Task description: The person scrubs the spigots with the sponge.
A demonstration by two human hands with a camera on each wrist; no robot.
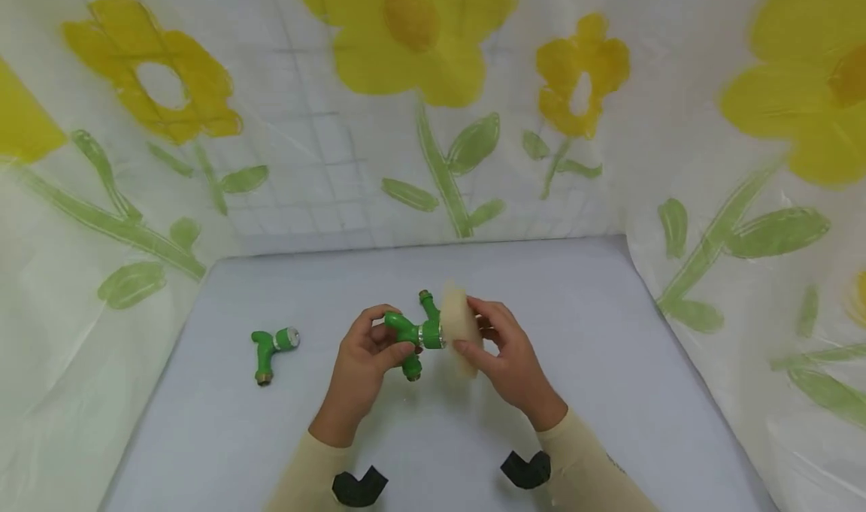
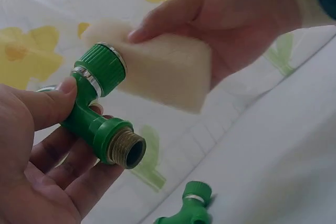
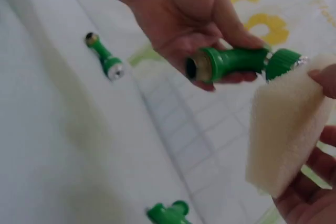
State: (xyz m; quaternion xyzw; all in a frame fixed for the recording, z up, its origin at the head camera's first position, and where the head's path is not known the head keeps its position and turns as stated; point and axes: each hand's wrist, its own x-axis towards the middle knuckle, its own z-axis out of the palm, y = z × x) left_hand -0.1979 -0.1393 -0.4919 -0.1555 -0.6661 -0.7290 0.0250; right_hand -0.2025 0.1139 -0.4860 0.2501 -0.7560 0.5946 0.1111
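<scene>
Above the table's (image 1: pixel 575 309) middle, the left hand (image 1: pixel 364 354) grips a glossy green tap (image 1: pixel 406 330), its ribbed knob (image 2: pixel 100 69) toward three o'clock, threaded brass mouth (image 2: pixel 122 148) toward six. At three o'clock the right hand (image 1: pixel 509 355) pinches a porous cream sponge (image 1: pixel 460 331). Another tap (image 1: pixel 264 360) lies at nine; a third (image 1: pixel 430 306), partly hidden, at one. Beyond hangs flower-painted sheeting (image 1: pixel 304 181).

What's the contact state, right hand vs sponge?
Touching. The left wrist view shows it: the right hand grips the sponge, thumb tip resting on its upper edge.
</scene>
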